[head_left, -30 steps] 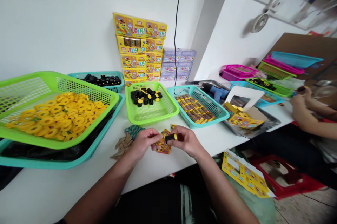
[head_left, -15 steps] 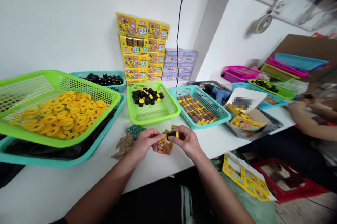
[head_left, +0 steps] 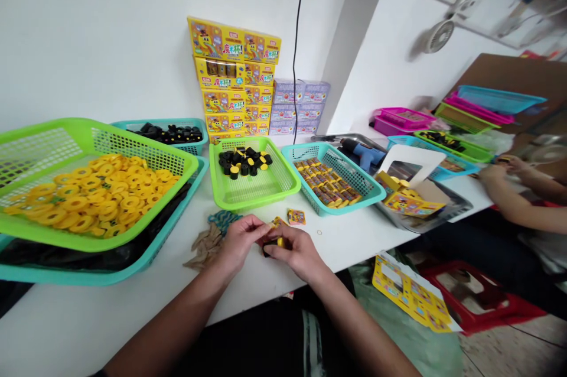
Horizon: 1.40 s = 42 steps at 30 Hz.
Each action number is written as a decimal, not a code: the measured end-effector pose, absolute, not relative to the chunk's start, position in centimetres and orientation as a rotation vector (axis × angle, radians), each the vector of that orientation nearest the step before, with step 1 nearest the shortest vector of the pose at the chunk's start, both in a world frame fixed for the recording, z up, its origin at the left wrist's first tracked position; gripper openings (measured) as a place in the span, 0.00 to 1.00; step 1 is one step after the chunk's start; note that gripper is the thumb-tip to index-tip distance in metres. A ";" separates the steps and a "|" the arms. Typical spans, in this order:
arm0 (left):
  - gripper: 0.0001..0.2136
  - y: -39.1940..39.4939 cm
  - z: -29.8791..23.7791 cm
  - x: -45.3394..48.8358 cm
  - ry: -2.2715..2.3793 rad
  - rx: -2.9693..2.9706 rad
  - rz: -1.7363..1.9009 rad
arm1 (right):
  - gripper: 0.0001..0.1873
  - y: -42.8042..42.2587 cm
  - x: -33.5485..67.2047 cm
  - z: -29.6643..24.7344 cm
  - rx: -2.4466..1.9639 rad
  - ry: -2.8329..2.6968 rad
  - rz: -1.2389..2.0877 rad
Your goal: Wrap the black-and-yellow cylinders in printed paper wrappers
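Note:
My left hand (head_left: 241, 240) and my right hand (head_left: 296, 250) meet low over the white table (head_left: 336, 241), fingers pinched together. Between them sits a small black and yellow cap piece (head_left: 272, 244), and the left fingers also pinch a small printed yellow card (head_left: 277, 223) just above it. Another small printed card (head_left: 296, 217) lies flat on the table just beyond my right hand. A green basket (head_left: 252, 191) holding several black and yellow caps stands right behind my hands.
A large green basket of yellow rings (head_left: 88, 194) rests on a teal tray at left. A teal basket of printed packs (head_left: 330, 182) stands to the right, stacked yellow boxes (head_left: 234, 78) against the wall. Another person's hands (head_left: 500, 173) work at far right. Brown scraps (head_left: 206, 244) lie beside my left hand.
My hands have dropped closer to the table and drawn together. The black and yellow piece went from held up in my right fingers to low between both hands. One card now lies uncovered.

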<state>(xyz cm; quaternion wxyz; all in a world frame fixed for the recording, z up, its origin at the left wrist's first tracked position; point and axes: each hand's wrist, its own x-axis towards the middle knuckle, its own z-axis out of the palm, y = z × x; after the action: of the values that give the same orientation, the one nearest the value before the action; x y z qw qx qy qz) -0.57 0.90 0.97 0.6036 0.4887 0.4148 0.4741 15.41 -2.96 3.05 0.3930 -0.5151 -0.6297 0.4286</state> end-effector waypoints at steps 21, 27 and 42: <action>0.14 1.0 2.0 -0.9 0.871 1.309 0.815 | 0.07 -2.2 17.4 3.2 -1.233 -1.691 0.954; 0.12 1.2 2.1 -1.4 0.899 1.392 0.770 | 0.08 -2.4 18.7 4.3 -1.191 -1.894 0.860; 0.12 1.4 1.0 -1.3 0.873 1.296 0.873 | 0.13 -3.0 19.2 5.0 -1.156 -1.972 1.027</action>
<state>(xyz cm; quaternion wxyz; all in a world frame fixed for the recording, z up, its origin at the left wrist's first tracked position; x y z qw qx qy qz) -1.27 1.40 0.98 0.6254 0.5650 0.3806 0.3805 19.22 -3.05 4.99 0.3123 -0.4382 -0.7475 0.3894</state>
